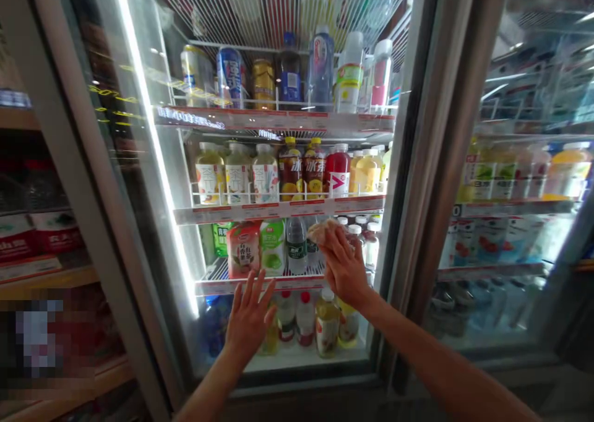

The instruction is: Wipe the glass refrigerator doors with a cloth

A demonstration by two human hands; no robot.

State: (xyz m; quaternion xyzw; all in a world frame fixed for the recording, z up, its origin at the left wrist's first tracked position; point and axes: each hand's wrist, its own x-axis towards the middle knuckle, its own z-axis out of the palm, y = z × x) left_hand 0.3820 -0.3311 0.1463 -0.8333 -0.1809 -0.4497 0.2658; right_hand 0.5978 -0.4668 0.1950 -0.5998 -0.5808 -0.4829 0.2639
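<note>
My right hand (344, 267) presses a pale, crumpled cloth (322, 229) against the glass door (273, 360) of a lit drinks fridge, at the height of the third shelf. Its fingers are bent over the cloth, which they partly hide. Lower and to the left, my left hand (248, 315) has its fingers spread and holds nothing; it seems to rest on the glass, though contact is hard to confirm. Through the glass near the hands I see a clear water bottle (296, 245), a green-and-white pouch (272, 247) and a reddish pouch (244, 249).
A metal door frame (443, 156) runs down the right, with another fridge of drinks beyond it. Price-strip shelves (278, 209) hold bottles and cans behind the glass. On the left stands a wooden shelf (51, 281) with red packs. A bright light strip (153, 143) lines the fridge's left side.
</note>
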